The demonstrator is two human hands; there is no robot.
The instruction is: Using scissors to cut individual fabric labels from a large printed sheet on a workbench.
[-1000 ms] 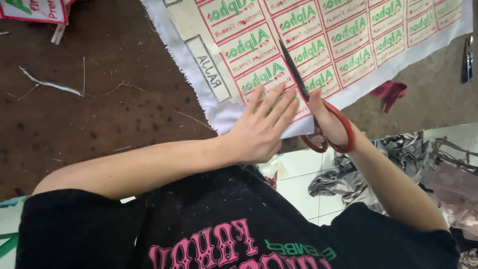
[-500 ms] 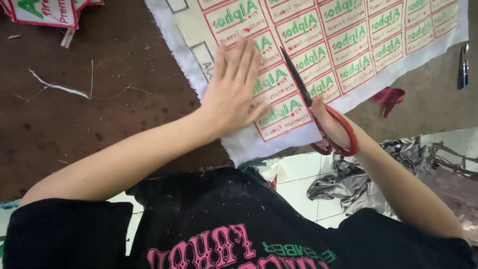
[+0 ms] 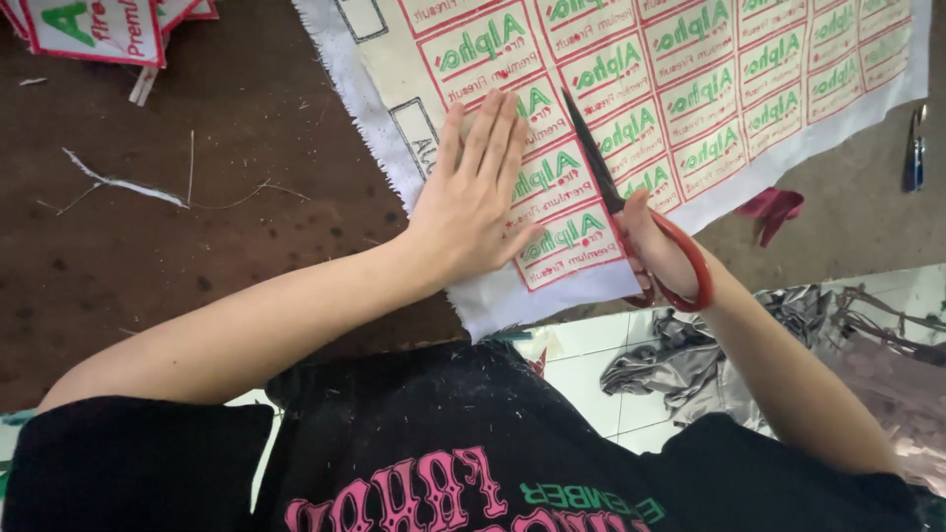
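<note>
Below the hands, white floor tiles (image 3: 591, 366) hold crumpled grey cloth (image 3: 658, 366); a brown worktable (image 3: 197, 246) lies under them.

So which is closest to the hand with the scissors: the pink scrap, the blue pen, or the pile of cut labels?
From the right hand, in the head view:
1. Pink scrap, just to its right on the table.
2. Blue pen, farther right, near the table's edge.
3. Pile of cut labels, far off at the top left corner.
</note>
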